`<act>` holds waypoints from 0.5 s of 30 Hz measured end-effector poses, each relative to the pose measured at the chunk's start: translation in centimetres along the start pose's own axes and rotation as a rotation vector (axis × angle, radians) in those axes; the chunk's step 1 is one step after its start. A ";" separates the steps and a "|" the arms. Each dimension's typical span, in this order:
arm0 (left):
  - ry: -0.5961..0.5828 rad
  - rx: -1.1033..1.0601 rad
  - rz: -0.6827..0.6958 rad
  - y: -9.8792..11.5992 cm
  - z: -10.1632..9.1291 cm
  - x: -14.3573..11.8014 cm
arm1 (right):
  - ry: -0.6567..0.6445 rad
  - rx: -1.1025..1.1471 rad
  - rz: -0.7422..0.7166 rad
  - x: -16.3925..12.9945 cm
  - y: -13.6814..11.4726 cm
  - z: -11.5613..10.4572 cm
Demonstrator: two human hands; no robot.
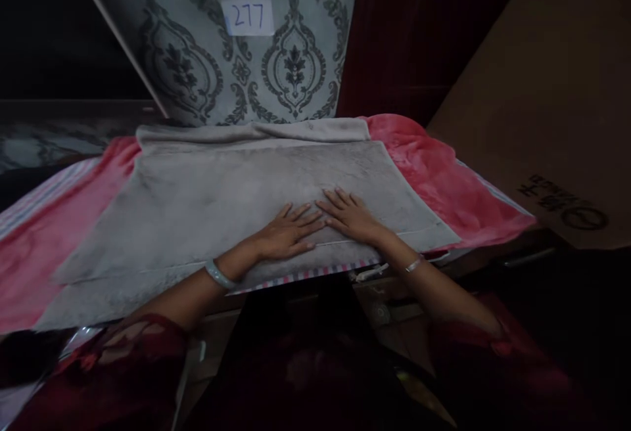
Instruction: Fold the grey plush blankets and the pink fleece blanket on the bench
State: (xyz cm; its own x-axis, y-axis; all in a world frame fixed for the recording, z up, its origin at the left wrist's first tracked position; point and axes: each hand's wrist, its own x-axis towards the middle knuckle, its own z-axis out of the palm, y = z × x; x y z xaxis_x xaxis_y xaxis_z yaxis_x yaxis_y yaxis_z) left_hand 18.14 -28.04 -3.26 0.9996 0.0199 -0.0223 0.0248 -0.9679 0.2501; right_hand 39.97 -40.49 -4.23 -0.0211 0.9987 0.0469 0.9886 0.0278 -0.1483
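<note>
A grey plush cloth [207, 188] lies spread over a pink blanket [419, 161], with a folded or bunched strip along its far edge. My left hand [286, 232] rests flat on the grey cloth, fingers spread and pointing right. Beside it my right hand [350, 215] also lies flat on the cloth, its fingers apart and pointing up and left. The fingertips of both hands come very close together; whether they touch I cannot tell. Neither hand grips anything.
Behind the cloth stands a patterned wall [241, 69] bearing a paper label [249, 15] marked 277. A large cardboard box [552, 109] is at the right, next to a dark red panel [394, 37]. Striped fabric [305, 274] shows along the near edge.
</note>
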 end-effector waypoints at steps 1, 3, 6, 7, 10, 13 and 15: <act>-0.007 -0.020 0.009 0.6 0.2 -1.0 | -0.005 -0.009 -0.011 -0.6 0.0 0.5; -0.016 -0.063 0.021 1.9 0.4 -3.2 | -0.007 -0.010 -0.034 -2.5 0.0 1.1; -0.026 -0.175 0.018 3.6 -0.4 -6.6 | -0.001 0.020 -0.071 -5.3 0.3 1.1; -0.029 -0.233 0.009 3.8 -1.0 -7.6 | -0.007 0.049 -0.091 -5.9 0.4 0.8; 0.061 -0.344 -0.134 2.3 -3.4 -9.6 | -0.031 0.185 -0.160 -5.5 0.7 -0.7; 0.263 -0.154 -0.385 -1.6 -4.8 -10.7 | 0.093 0.235 -0.177 -1.8 -0.2 -2.2; 0.274 0.029 -0.560 -4.1 -4.3 -11.4 | 0.169 0.177 -0.161 1.3 -1.6 -2.2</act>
State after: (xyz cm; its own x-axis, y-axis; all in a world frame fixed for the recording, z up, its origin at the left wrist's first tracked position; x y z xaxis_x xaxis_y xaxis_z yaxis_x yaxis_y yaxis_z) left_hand 6.73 -23.19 0.15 0.8027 0.5866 0.1076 0.5502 -0.7980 0.2458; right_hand 38.65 -39.31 -1.73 -0.1357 0.9597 0.2459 0.9328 0.2074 -0.2947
